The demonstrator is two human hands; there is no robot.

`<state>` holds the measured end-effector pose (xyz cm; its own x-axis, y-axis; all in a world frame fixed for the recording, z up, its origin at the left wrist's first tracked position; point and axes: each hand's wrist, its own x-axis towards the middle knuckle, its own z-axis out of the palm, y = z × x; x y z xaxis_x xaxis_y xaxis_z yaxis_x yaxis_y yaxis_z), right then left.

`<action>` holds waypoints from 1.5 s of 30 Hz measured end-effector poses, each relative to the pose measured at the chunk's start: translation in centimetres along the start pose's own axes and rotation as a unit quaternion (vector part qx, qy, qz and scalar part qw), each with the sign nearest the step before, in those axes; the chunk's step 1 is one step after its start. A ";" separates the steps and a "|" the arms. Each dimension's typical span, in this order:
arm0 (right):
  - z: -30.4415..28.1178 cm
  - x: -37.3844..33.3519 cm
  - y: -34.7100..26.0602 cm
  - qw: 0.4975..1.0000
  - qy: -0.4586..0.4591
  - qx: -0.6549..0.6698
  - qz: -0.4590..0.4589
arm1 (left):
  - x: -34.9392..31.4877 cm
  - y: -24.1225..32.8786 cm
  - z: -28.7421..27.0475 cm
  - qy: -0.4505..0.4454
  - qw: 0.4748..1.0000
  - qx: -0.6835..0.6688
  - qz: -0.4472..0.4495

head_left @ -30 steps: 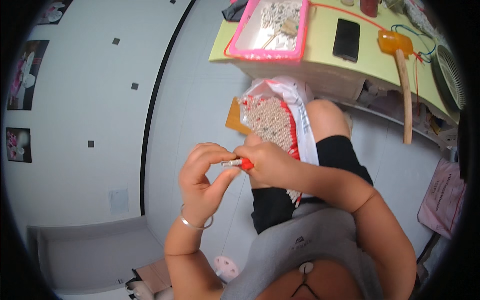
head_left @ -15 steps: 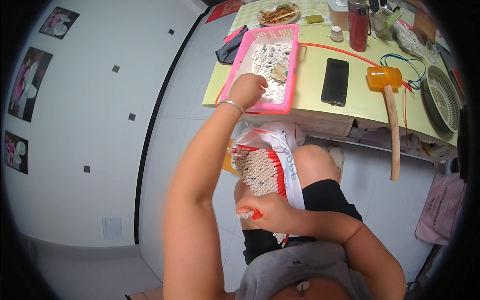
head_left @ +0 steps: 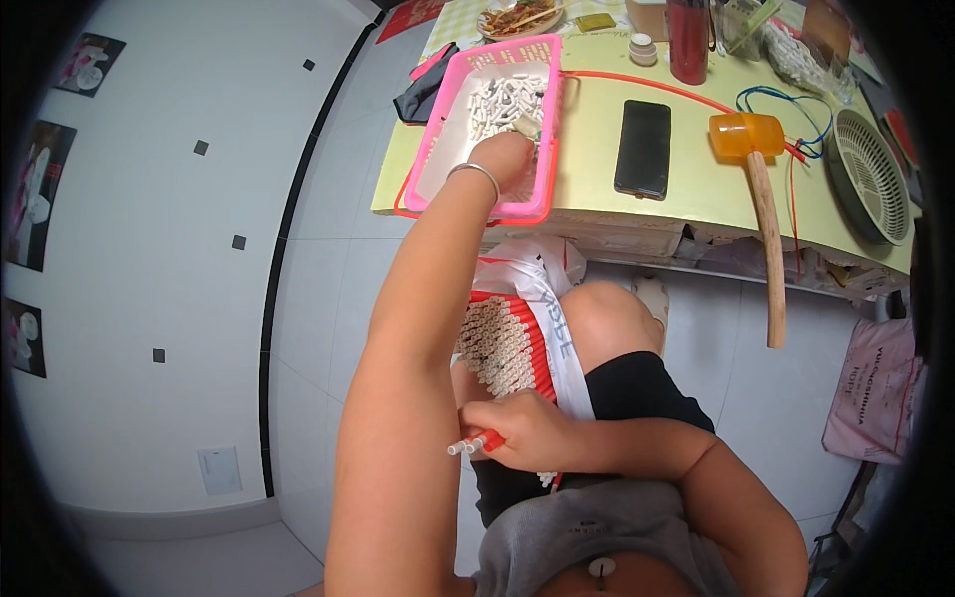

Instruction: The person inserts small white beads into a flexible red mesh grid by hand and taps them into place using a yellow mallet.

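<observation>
Left hand [head_left: 502, 159] reaches into the pink plastic basket [head_left: 438, 164] on the yellow-green worktop [head_left: 587, 169], among small white cylindrical pieces [head_left: 502, 99]; its grip state cannot be determined. Right hand [head_left: 522, 433], above the lap, is clenched on two thin red tubes with white tips [head_left: 473, 444].

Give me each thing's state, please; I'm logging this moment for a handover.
Left hand: reaching into the pink basket, on white pieces.
Right hand: gripping red-and-white tubes.
Tube bundle: in bag on lap.
Phone: screen dark.
Mallet: lying flat, handle overhanging.
</observation>
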<state>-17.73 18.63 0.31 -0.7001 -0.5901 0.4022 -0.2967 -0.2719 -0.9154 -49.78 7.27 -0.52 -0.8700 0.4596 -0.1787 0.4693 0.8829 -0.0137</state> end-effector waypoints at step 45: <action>0.6 1.8 -0.6 0.997 -0.062 -0.043 0.003 | -36.3 15.8 -10.0 0.326 0.945 -0.025 0.016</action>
<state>-18.39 17.28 1.58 -0.6187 -0.6820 0.3900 -0.3513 -0.2040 -0.9138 -12.29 5.51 15.57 -0.7717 0.4330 0.4658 0.5030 0.8637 0.0306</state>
